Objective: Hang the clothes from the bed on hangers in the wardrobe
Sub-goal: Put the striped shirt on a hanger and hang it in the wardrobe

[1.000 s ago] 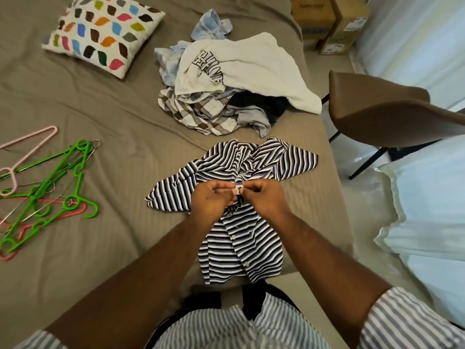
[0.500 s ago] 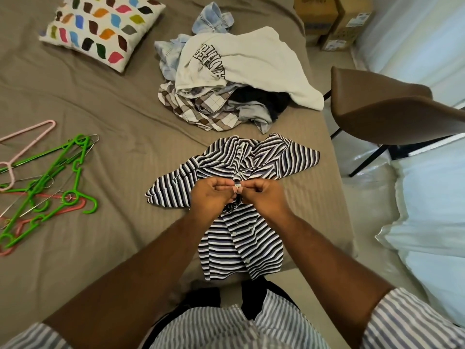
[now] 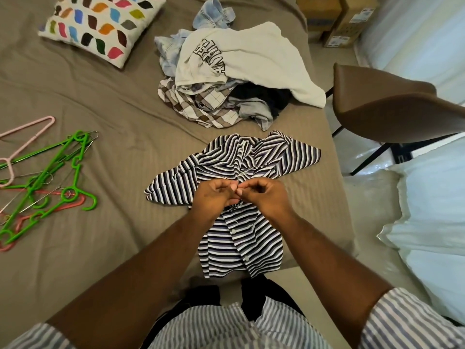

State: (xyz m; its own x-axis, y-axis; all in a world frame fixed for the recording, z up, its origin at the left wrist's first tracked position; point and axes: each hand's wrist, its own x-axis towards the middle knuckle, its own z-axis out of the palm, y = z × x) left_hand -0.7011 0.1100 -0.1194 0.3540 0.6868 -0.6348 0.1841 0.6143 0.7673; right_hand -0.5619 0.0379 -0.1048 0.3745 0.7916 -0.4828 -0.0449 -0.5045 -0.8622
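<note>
My left hand (image 3: 214, 196) and right hand (image 3: 265, 195) hide where they pinch the striped shirt (image 3: 251, 244); the left edge crops the hangers (image 3: 76, 168)

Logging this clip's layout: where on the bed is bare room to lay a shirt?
Bare sheet lies between the hangers and the striped shirt, and in front of the pillow, left of the clothes pile. The right edge is crowded.

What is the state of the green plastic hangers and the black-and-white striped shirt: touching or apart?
Apart. The head view shows bare brown bedsheet between the green plastic hangers and the black-and-white striped shirt.
</note>
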